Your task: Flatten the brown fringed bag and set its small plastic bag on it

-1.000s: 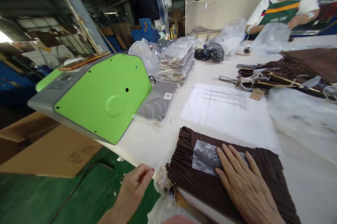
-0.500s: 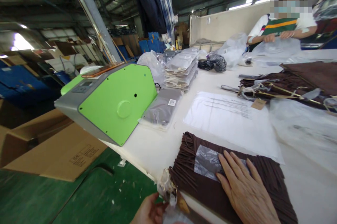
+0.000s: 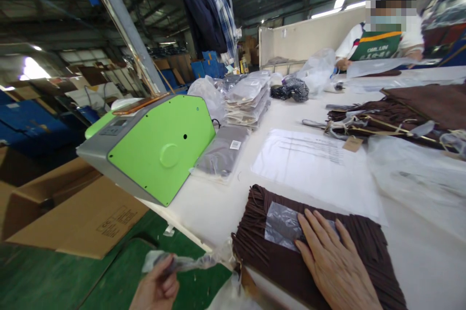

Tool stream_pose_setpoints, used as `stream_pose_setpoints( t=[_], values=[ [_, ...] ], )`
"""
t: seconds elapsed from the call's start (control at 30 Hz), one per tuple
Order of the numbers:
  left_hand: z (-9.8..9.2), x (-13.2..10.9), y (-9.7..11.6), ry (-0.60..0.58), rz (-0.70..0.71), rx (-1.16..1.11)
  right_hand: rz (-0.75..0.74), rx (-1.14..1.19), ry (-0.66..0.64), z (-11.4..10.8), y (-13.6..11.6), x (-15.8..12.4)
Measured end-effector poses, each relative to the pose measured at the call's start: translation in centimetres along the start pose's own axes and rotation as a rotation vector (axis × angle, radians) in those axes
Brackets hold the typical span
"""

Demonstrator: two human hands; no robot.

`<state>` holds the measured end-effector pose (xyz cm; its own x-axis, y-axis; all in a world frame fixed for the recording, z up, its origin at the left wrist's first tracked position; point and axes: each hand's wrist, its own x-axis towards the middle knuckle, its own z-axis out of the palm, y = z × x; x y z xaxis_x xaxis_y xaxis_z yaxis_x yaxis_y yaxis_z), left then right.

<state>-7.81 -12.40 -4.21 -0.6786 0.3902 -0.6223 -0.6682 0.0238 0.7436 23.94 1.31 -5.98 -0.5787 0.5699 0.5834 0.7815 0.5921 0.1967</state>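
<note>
A dark brown fringed bag (image 3: 287, 266) lies near the table's front edge, strands spread at both ends. My right hand (image 3: 333, 256) rests flat on it, fingers stretched out, partly over a clear plastic packet (image 3: 282, 225). My left hand (image 3: 160, 283), beyond the table edge over the floor, pinches the end of a strap wrapped in clear plastic (image 3: 192, 262). That strap stretches toward the bag's left corner, where crumpled plastic and a brown tag-like piece (image 3: 248, 282) hang. What lies inside the wrapping is hard to make out.
A green and grey machine (image 3: 163, 150) stands at the left, beside a bagged grey item (image 3: 223, 152) and a stack of bagged goods (image 3: 247, 96). Plastic bags (image 3: 313, 169) and more brown fringed bags (image 3: 418, 111) lie behind. A co-worker (image 3: 380, 48) handles plastic across the table. An open carton (image 3: 83, 218) sits below.
My left hand has moved left, drawing the plastic-wrapped strap out from the bag's corner. My right hand stays on the bag. The co-worker's hands have moved apart, holding plastic.
</note>
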Motion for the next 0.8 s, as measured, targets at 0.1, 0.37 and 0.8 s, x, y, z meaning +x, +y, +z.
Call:
stream_pose_setpoints(
  t=[0.1, 0.37, 0.8],
  values=[
    [3.0, -2.7, 4.1, -0.099, 0.399, 0.077, 0.0, -0.004, 0.002, 0.0, 0.1, 0.0],
    [16.0, -10.4, 3.9, -0.906, 0.919, 0.932, 0.011, -0.01, 0.002, -0.3, 0.0, 0.1],
    [22.3, -8.0, -6.3, -1.335, 0.8, 1.356, 0.217, 0.258, -0.007, -1.7, 0.3, -0.3]
  ],
)
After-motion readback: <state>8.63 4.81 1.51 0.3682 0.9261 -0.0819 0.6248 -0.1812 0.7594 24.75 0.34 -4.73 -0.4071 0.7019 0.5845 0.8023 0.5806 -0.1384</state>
